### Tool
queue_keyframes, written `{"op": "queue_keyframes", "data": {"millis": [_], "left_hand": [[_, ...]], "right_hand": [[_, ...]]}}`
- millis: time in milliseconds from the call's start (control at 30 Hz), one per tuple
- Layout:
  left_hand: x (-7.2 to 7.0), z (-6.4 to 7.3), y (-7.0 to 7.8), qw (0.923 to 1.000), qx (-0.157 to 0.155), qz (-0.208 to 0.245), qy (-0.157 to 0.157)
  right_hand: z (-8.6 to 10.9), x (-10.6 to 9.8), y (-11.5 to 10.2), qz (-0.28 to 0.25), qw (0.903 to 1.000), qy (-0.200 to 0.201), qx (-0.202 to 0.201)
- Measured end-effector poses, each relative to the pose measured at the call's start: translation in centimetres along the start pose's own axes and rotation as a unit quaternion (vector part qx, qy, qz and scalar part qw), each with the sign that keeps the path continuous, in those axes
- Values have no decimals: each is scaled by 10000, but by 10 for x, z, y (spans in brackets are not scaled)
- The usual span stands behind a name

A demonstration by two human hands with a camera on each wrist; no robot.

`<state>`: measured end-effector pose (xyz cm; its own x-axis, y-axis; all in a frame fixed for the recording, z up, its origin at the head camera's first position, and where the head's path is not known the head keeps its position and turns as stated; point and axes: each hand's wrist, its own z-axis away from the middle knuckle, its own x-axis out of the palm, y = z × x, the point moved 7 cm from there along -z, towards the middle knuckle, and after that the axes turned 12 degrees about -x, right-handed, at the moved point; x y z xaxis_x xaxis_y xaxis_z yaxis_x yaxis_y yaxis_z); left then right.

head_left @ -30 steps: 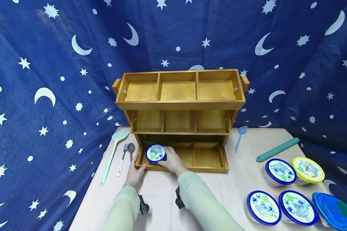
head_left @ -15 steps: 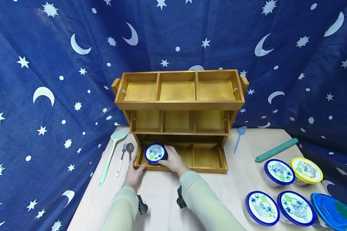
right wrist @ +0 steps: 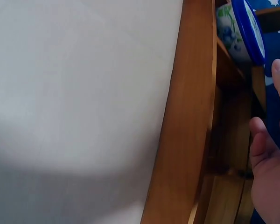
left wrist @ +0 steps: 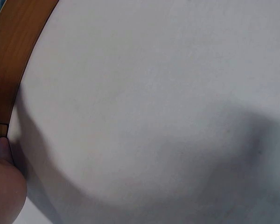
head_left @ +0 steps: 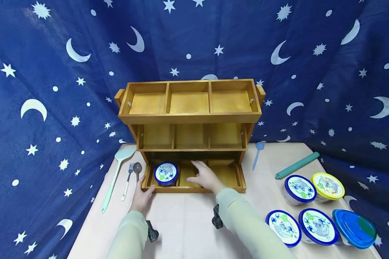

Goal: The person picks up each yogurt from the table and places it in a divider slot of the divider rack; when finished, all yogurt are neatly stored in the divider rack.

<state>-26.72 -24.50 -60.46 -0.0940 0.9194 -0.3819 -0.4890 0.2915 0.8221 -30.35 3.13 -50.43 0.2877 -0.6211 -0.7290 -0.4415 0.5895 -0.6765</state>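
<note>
Lidded tub (head_left: 166,172) sat in the bottom-left compartment (head_left: 164,190) of the rack (head_left: 190,119) | right hand (head_left: 208,177): fingers spread, empty | left hand (head_left: 141,197) touched rack's corner, grip unclear to me | tub looked light, stiff, slick; rim seemed best hold

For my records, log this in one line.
round blue-lidded plastic tub: bottom-left compartment, brown wooden rack | left hand: touching rack | right hand: near tub, empty
</note>
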Motion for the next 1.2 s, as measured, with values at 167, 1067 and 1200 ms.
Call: {"op": "queue_keyframes", "data": {"millis": [167,1067,1200], "left_hand": [[0,0,-2,10000,58,-46,-9],[-1,0,-5,9994,164,314,-32],[0,-1,-6,9995,158,282,-65]], "right_hand": [[18,-13,11,-143,9999,-36,32],[89,-91,57,-116,9997,169,126],[97,-102,62,-120,9997,174,150]]}}
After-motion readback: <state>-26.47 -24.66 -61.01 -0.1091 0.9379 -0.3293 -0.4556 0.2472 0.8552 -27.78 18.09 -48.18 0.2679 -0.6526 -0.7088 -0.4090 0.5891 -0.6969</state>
